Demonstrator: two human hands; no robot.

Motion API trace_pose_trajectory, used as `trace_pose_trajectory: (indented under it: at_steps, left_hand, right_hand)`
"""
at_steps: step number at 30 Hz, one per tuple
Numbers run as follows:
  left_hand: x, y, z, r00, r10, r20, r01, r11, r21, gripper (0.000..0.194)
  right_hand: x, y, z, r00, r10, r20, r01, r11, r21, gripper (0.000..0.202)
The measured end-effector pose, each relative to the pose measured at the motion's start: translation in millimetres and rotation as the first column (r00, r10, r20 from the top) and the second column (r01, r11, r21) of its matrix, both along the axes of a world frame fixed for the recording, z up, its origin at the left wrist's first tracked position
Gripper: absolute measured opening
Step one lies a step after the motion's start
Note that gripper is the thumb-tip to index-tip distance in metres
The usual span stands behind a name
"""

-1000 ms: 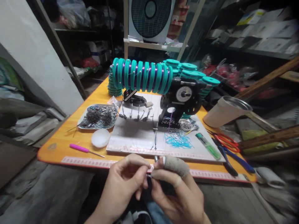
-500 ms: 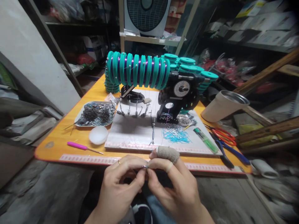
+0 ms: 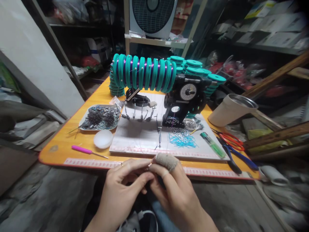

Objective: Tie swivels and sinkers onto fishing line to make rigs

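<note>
My left hand [image 3: 123, 188] and my right hand [image 3: 177, 190] meet fingertip to fingertip just in front of the table's near edge. Both are closed in a pinch, and whatever lies between the fingers is too small and too covered to name. A grey cloth finger wrap [image 3: 166, 162] sits on a finger of the right hand. Beyond them, a short string of dark beads or parts [image 3: 159, 138] hangs over the white board [image 3: 135, 141]. Blue cut pieces with small silver bits [image 3: 182, 140] lie on that board.
A black machine [image 3: 183, 96] carries a row of teal spools [image 3: 145, 72]. On the left are a tray of metal parts [image 3: 100, 117], a white dish [image 3: 103, 139] and a pink-handled tool [image 3: 82, 149]. On the right lie blue-handled pliers [image 3: 241, 158], orange-handled scissors [image 3: 231, 141] and a green tube [image 3: 212, 145].
My fingers have drawn closer together, covering a small shiny piece that showed between them. The right hand has shifted slightly left and its wrapped finger has curled in.
</note>
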State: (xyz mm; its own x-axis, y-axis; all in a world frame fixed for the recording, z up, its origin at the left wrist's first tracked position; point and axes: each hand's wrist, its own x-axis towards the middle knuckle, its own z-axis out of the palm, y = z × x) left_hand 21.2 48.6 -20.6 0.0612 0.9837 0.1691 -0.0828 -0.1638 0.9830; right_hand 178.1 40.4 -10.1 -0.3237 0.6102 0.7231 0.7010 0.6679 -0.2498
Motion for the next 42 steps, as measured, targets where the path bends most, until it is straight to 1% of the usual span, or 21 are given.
trace_pose_trajectory:
  at_steps: [3,5,8,11,13,17,18,19,20,21,22,23,24,25,26,27,29,33,36,39,42]
  left_hand:
    - [2.7,0.4,0.7,1.000,0.016,0.013,-0.017,0.999,0.027,0.021]
    - [3.6,0.4,1.5,1.000,0.009,0.009,-0.009,0.999,0.050,0.018]
    - [1.0,-1.1,3.3,0.999,-0.020,-0.037,0.023,0.996,0.090,0.017]
    - [-5.4,-3.6,3.6,0.996,-0.024,-0.087,0.036,0.990,0.136,0.018]
    - [-10.0,-4.4,1.9,0.993,0.024,-0.113,-0.008,0.989,0.145,0.017]
    - [-17.8,-5.2,-3.6,0.956,0.198,-0.217,-0.162,0.972,0.172,0.011]
    - [-19.8,-6.4,-4.2,0.938,0.247,-0.245,-0.193,0.955,0.225,0.012]
    - [-22.0,-8.4,-4.1,0.912,0.308,-0.272,-0.220,0.925,0.310,0.016]
    - [-24.6,-11.0,-3.2,0.877,0.376,-0.299,-0.232,0.877,0.421,0.023]
    - [-27.4,-13.9,-1.8,0.835,0.438,-0.332,-0.210,0.813,0.543,0.032]
    - [-30.3,-16.7,0.0,0.789,0.483,-0.379,-0.140,0.743,0.654,0.039]
    - [-33.1,-18.8,1.8,0.740,0.510,-0.438,-0.039,0.683,0.729,0.044]
    - [-35.4,-19.9,3.3,0.692,0.520,-0.502,0.072,0.642,0.763,0.045]
    - [-37.0,-19.7,4.2,0.647,0.523,-0.554,0.157,0.620,0.769,0.043]
    - [-37.8,-18.4,4.4,0.618,0.538,-0.573,0.195,0.600,0.775,0.040]
    - [-37.9,-16.1,4.0,0.598,0.557,-0.577,0.205,0.590,0.781,0.037]
    - [-36.5,-10.7,2.1,0.575,0.595,-0.562,0.171,0.584,0.794,0.031]
    - [-33.7,-6.3,-1.3,0.550,0.630,-0.548,0.148,0.572,0.807,0.024]
    - [-33.3,-8.5,-4.5,0.554,0.661,-0.507,0.137,0.528,0.838,0.031]
    - [-31.9,-10.1,-8.8,0.608,0.632,-0.480,0.097,0.541,0.836,0.040]
    - [-29.9,-10.1,-10.9,0.673,0.580,-0.458,0.077,0.561,0.824,0.039]
  right_hand:
    - [-1.3,0.7,-1.2,0.999,-0.025,0.032,0.022,0.995,0.102,0.016]
    - [-2.0,0.8,-1.8,0.999,-0.031,0.035,0.027,0.992,0.124,0.016]
    - [-2.0,-0.4,-2.8,0.999,-0.032,0.020,0.030,0.993,0.118,0.015]
    - [-0.3,-2.7,-3.3,0.999,-0.036,-0.013,0.037,0.998,0.055,0.016]
    - [0.9,-3.8,-3.0,0.998,-0.047,-0.048,0.048,0.999,0.019,0.017]
    - [1.1,-3.9,-1.6,0.995,-0.047,-0.087,0.048,0.999,0.010,0.017]
    - [0.7,-3.8,-1.4,0.996,-0.042,-0.080,0.042,0.999,0.008,0.017]
    - [0.2,-3.6,-1.3,0.997,-0.039,-0.070,0.040,0.999,0.006,0.017]
    - [-0.2,-3.5,-1.4,0.998,-0.041,-0.057,0.041,0.999,0.010,0.018]
    - [-0.6,-3.4,-1.7,0.998,-0.045,-0.044,0.046,0.999,0.020,0.018]
    - [-1.1,-3.3,-2.1,0.998,-0.051,-0.031,0.052,0.998,0.038,0.018]
    - [-1.6,-3.1,-2.6,0.998,-0.054,-0.020,0.055,0.997,0.057,0.018]
    - [-2.1,-2.9,-3.2,0.998,-0.055,-0.010,0.056,0.996,0.071,0.017]
    - [-2.8,-2.6,-3.6,0.998,-0.056,-0.004,0.056,0.995,0.080,0.017]
    - [-3.5,-2.3,-4.0,0.999,-0.054,0.000,0.053,0.995,0.084,0.016]
    - [-4.3,-2.0,-4.3,0.999,-0.053,0.002,0.053,0.995,0.079,0.016]
    - [-5.4,-1.7,-4.5,0.999,-0.045,0.006,0.045,0.997,0.063,0.016]
    - [-4.2,-2.4,-2.7,0.999,-0.005,-0.040,0.006,1.000,0.017,0.017]
    - [0.1,-3.6,0.5,0.995,0.045,-0.091,-0.047,0.999,-0.027,0.018]
    - [4.6,-4.2,3.7,0.990,0.095,-0.105,-0.099,0.994,-0.038,0.019]
    - [7.7,-4.3,5.0,0.988,0.116,-0.102,-0.121,0.992,-0.041,0.019]
